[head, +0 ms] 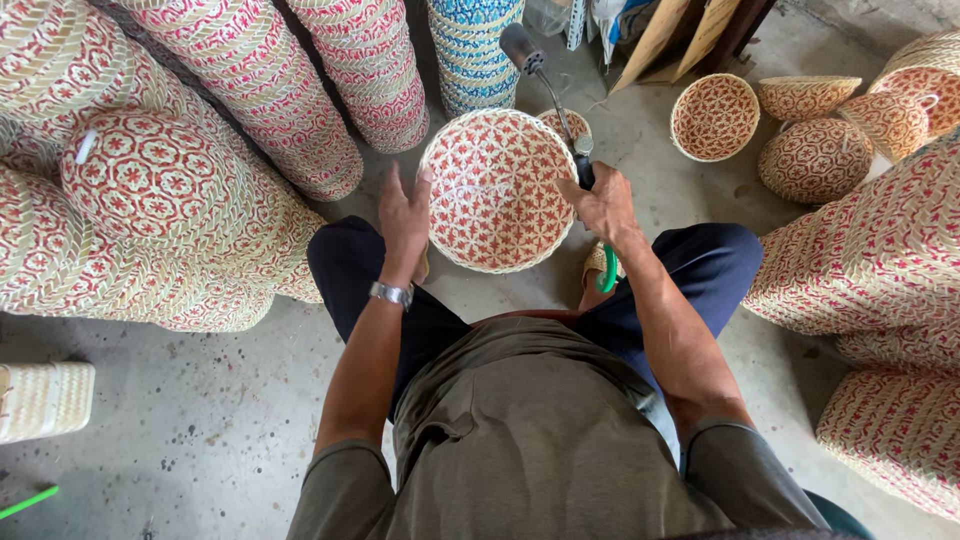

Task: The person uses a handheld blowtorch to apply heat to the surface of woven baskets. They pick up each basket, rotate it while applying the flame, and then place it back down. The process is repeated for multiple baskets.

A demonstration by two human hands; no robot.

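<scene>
A round woven basket [495, 190] with a red and cream star pattern stands tilted between my knees, its open side facing me. My left hand [405, 215] touches its left rim, fingers spread, a metal watch on the wrist. My right hand [600, 205] rests against the right rim and is closed on the grip of a metal tool [545, 85] with a thin rod and a dark head that points away from me. A green hose [607, 270] hangs below that hand.
Tall stacks of red-patterned baskets [250, 90] lie on the left, and more stacks [870, 260] on the right. A blue stack [475, 50] stands behind. Loose baskets [715, 115] sit on the concrete floor at the back right. A cream basket [40, 400] is at the left edge.
</scene>
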